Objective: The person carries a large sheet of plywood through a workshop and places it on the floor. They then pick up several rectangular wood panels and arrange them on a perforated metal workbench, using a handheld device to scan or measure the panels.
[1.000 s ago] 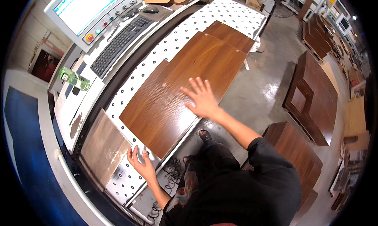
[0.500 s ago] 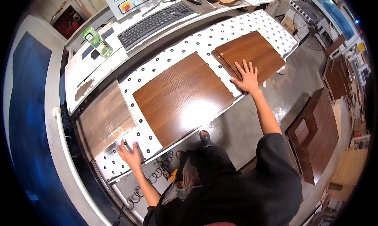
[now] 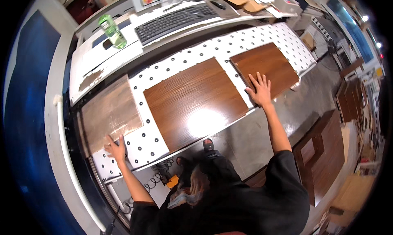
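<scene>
My right hand (image 3: 260,94) lies with fingers spread on the near left part of a smaller brown wood-grain board (image 3: 273,65), at the right of the white ball-studded table (image 3: 174,65). My left hand (image 3: 116,148) is open, its fingertips at the near edge of a worn, dull brown sheet (image 3: 108,116) at the table's left end. Whether those fingers press on the sheet or hover over it, I cannot tell. Between my hands a larger brown wood-grain board (image 3: 192,98) lies flat, with light glaring off its near part. Neither hand touches it.
Beyond the table a shelf holds a black keyboard (image 3: 176,22), a mouse (image 3: 218,4) and a green bottle (image 3: 112,31). A white pipe (image 3: 67,157) runs along the left. Brown panels (image 3: 323,161) stand on the floor at right. Coiled black cable (image 3: 154,182) hangs below the table.
My left hand has moved left and forward to the worn sheet's near edge. My right hand stays on the smaller board. The view has shifted slightly.
</scene>
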`<state>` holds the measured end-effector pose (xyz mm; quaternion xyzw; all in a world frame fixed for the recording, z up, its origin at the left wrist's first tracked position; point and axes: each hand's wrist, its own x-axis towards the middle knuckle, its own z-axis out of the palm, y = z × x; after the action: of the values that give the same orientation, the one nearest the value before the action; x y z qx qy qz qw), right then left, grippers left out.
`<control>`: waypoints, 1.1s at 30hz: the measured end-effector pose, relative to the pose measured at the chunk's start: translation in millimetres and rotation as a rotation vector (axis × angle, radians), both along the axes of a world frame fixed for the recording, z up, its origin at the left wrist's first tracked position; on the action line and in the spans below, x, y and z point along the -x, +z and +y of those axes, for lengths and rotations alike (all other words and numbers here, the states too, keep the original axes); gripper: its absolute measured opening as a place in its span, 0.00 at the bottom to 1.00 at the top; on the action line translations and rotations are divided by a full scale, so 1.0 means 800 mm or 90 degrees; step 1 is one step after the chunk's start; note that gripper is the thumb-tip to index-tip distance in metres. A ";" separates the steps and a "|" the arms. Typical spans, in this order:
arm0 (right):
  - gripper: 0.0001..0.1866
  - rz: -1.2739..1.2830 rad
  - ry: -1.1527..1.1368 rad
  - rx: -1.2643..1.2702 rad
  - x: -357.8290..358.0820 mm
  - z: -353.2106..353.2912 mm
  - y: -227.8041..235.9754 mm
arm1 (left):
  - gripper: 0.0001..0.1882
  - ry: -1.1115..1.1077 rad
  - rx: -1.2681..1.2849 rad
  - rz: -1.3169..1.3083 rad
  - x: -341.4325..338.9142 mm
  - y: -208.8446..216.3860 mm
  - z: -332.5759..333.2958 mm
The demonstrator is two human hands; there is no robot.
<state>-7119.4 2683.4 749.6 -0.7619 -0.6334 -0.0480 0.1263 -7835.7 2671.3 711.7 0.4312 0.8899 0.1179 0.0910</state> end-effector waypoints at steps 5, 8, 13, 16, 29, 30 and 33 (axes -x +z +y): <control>0.35 -0.045 0.062 -0.055 0.013 -0.004 0.021 | 0.56 -0.025 -0.013 -0.005 0.019 -0.014 0.008; 0.30 -0.004 0.026 -0.023 -0.010 -0.010 0.001 | 0.57 -0.033 -0.021 -0.036 0.009 0.014 0.018; 0.27 0.430 0.128 0.023 -0.002 0.000 0.009 | 0.59 -0.009 -0.023 -0.032 0.055 0.026 0.006; 0.29 0.333 0.141 0.024 0.113 -0.021 0.033 | 0.59 0.003 -0.028 -0.036 0.088 0.025 -0.005; 0.27 0.165 0.096 -0.083 0.181 -0.029 0.022 | 0.60 0.004 -0.047 -0.050 0.173 0.029 -0.010; 0.27 0.163 0.101 -0.080 0.190 -0.027 0.022 | 0.60 0.001 -0.048 -0.047 0.173 0.031 -0.011; 0.24 0.195 0.094 -0.097 0.259 -0.023 0.034 | 0.59 -0.003 -0.041 -0.050 0.175 0.030 -0.006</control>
<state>-7326.3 2665.2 777.2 -0.6998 -0.6555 0.0301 0.2823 -7976.1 2666.5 735.5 0.4310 0.8804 0.1629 0.1125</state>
